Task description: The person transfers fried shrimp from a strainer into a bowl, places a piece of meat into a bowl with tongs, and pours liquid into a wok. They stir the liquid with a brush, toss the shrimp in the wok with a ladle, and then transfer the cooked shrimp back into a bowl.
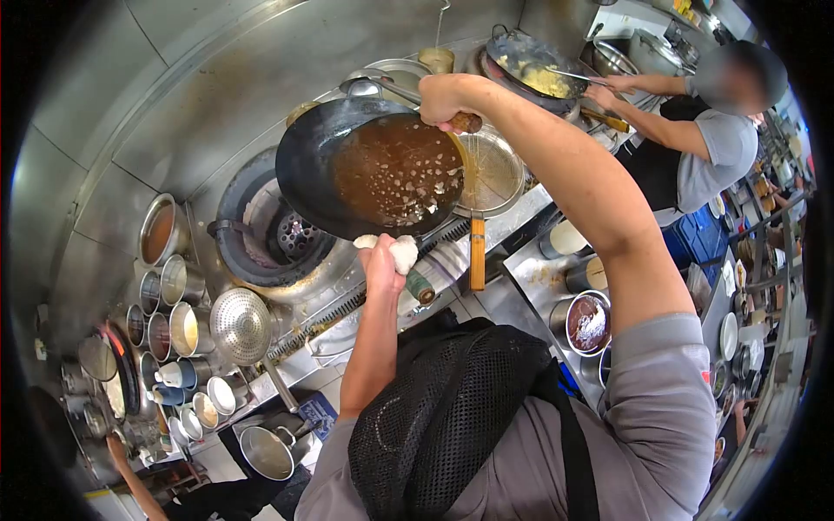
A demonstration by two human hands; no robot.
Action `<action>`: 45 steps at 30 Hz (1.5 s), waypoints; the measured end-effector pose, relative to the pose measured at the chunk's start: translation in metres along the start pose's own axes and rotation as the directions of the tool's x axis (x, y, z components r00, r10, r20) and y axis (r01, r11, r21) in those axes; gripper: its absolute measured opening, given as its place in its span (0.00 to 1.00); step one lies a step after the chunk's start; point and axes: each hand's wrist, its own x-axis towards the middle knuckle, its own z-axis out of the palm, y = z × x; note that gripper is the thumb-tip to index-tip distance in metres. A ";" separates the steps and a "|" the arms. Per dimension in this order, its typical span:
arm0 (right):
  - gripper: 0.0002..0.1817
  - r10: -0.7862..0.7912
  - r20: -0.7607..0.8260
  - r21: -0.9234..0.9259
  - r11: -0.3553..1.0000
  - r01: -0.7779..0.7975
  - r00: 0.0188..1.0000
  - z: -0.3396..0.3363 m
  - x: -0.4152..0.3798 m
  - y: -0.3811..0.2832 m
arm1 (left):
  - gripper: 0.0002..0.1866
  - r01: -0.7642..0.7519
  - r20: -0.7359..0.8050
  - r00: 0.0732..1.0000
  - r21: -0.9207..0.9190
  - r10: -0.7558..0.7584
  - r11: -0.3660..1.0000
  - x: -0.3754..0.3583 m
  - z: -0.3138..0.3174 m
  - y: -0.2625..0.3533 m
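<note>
A black wok [304,148] is held tilted toward the right, with brown liquid and small pale pieces [391,169] gathered near its right rim. My left hand [380,265] is closed round a white cloth [402,252] at the wok's near edge. Above the wok's right side, my right hand [447,97] grips the wooden-ended handle of a metal ladle [365,87]. Just right of the wok and partly under it sits a round mesh strainer [493,174] with a wooden handle [477,253].
Left of the wok is a bare burner ring [252,269]. A perforated skimmer [241,326] and several metal pots [162,230] stand at the left. At the upper right, a co-worker [725,148] stirs yellow food in another wok [521,52]. A pot [588,323] stands at the right.
</note>
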 end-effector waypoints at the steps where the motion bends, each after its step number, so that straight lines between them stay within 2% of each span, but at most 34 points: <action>1: 0.10 0.001 0.000 0.000 1.000 -0.001 1.000 0.000 0.000 0.000 | 0.02 0.002 -0.007 1.000 -0.010 -0.002 1.000 -0.001 0.001 0.000; 4: 0.10 0.018 0.006 -0.038 0.999 -0.018 1.000 0.001 0.000 -0.001 | 0.02 0.005 -0.002 1.000 -0.025 -0.005 1.000 -0.006 0.001 0.002; 12: 0.09 0.055 0.001 0.056 0.997 -0.055 0.999 0.004 -0.002 -0.005 | 0.02 0.020 0.027 0.999 -0.025 -0.020 0.999 -0.010 -0.003 0.003; 16: 0.09 0.064 0.009 0.040 0.997 -0.065 0.998 0.008 0.001 -0.008 | 0.02 0.016 0.026 1.000 -0.040 -0.015 0.999 -0.009 -0.009 0.001; 21: 0.09 0.101 -0.006 0.133 0.986 -0.099 0.995 0.012 -0.003 -0.013 | 0.04 0.025 0.011 1.000 -0.038 -0.024 0.999 -0.015 -0.012 0.003; 27: 0.09 0.076 -0.015 0.084 0.994 -0.074 0.997 0.012 -0.012 -0.018 | 0.04 0.039 0.006 0.999 -0.046 -0.039 0.998 -0.010 -0.018 -0.001; 34: 0.08 0.103 -0.025 0.125 0.987 -0.099 0.994 0.012 -0.017 -0.021 | 0.03 0.010 0.037 0.999 -0.052 -0.008 0.999 -0.006 -0.022 -0.004; 36: 0.09 0.096 -0.002 0.076 0.993 -0.095 0.995 0.011 -0.017 -0.020 | 0.03 0.005 0.037 0.999 -0.047 -0.003 0.999 -0.006 -0.020 -0.004; 40: 0.09 0.099 -0.025 0.114 0.989 -0.095 0.995 0.011 -0.019 -0.018 | 0.04 0.007 0.052 0.999 -0.031 -0.005 0.999 -0.010 -0.015 0.002; 43: 0.09 0.096 -0.010 0.049 0.994 -0.096 0.995 0.010 -0.017 -0.016 | 0.04 -0.008 0.064 0.998 -0.030 0.010 1.000 -0.012 -0.012 0.004; 45: 0.09 0.058 0.010 -0.062 0.996 -0.058 0.998 0.010 -0.013 -0.013 | 0.05 -0.026 0.072 0.997 -0.038 0.029 0.999 -0.012 -0.010 0.005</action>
